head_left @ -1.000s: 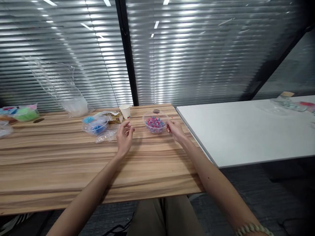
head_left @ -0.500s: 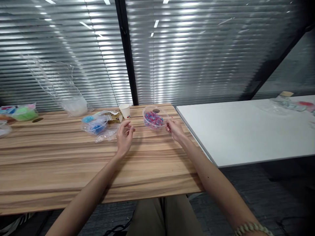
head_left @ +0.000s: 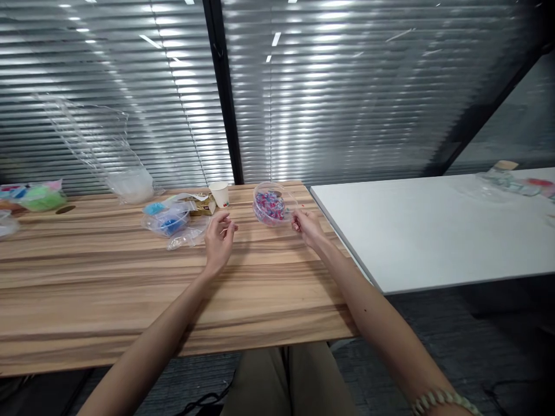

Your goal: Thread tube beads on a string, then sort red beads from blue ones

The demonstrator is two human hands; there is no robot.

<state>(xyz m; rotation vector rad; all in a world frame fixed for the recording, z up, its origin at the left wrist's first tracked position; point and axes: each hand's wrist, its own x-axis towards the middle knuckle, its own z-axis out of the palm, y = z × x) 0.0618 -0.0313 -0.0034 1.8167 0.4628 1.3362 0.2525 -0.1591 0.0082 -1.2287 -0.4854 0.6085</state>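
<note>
The right grip (head_left: 307, 227) holds a clear bowl (head_left: 269, 221) of colourful bits (head_left: 269, 204) by its edge.

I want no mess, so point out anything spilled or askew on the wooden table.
A red speck lies on the wooden table beside the clear bowl; its color matches pieces inside, so it may have spilled. The bowl looks tilted in the right hand.

A long brown table of striped wood grain (head_left: 269, 300) bears, left to right, a clear plastic bag with green contents (head_left: 43, 198), a tall clear bag with whitish contents (head_left: 132, 186), clear plastic packaging with blue contents (head_left: 172, 224), a shiny gold packet (head_left: 203, 205) and an upright white paper cup (head_left: 219, 195); clear packaging (head_left: 498, 188) lies on the adjacent white table (head_left: 433, 242)
</note>
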